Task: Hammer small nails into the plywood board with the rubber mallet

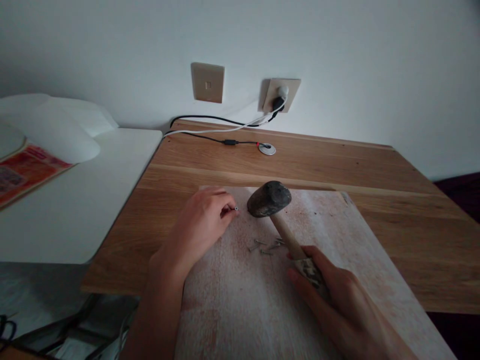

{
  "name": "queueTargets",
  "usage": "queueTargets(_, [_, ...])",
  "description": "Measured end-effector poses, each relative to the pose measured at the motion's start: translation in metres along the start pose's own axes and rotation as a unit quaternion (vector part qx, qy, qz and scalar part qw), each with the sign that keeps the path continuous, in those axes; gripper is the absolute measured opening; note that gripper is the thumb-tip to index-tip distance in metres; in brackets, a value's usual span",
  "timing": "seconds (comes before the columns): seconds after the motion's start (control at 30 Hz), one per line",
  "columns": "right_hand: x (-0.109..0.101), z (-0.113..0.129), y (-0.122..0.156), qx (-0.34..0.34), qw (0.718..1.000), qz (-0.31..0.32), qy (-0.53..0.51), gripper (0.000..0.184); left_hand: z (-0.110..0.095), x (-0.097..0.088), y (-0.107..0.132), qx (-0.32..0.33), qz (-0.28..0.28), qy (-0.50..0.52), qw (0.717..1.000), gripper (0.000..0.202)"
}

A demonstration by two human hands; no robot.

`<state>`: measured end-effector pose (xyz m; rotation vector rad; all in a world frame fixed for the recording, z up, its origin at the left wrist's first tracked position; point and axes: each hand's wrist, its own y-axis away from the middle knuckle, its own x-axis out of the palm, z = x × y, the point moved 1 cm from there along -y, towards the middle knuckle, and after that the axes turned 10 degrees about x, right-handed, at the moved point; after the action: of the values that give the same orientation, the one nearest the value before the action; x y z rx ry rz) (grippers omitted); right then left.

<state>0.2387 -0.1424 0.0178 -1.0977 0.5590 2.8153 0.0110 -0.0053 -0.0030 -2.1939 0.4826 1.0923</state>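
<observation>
My left hand [210, 215] is at the upper left part of a pale, worn board [240, 310], thumb and finger pinched on a small nail [236, 208] whose round head shows. My right hand [330, 290] is wrapped around the wooden handle of a mallet [269, 199]. The mallet's dark, stubby head is held up just right of my left fingertips, apart from them. Between my hands, several loose nails [266, 247] lie scattered on the board, partly beyond the mallet's handle.
The board lies on a wooden table [150, 200] against a white wall. Black and white cables run along its back edge to a wall socket [282, 95], past a round cable grommet [267, 149]. At left, a white table [112, 200] bears a red printed packet [30, 170].
</observation>
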Motion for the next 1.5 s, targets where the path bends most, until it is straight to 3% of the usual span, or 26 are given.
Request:
queueTargets(0.57, [0.001,0.001,0.005,-0.012,0.999,-0.013,0.048,0.039,-0.001,-0.003,0.000,0.009,0.017,-0.007,1.000,0.017])
queueTargets(0.7, [-0.002,0.002,0.005,-0.025,0.998,0.006,0.065,0.040,0.000,-0.003,0.001,-0.013,0.016,0.031,0.999,0.014])
queueTargets(0.8, [-0.005,0.005,0.007,-0.030,0.997,-0.013,0.076,0.039,0.000,-0.005,0.002,-0.046,0.008,0.052,0.998,0.008])
queueTargets(1.1, [-0.004,0.019,0.010,-0.106,0.985,-0.010,0.136,0.036,0.004,-0.010,0.008,-0.068,0.012,0.064,0.996,0.015])
queueTargets(1.5, [-0.009,0.004,0.013,-0.043,0.991,-0.009,0.130,0.039,0.005,-0.008,0.008,-0.036,-0.007,0.058,0.998,0.008])
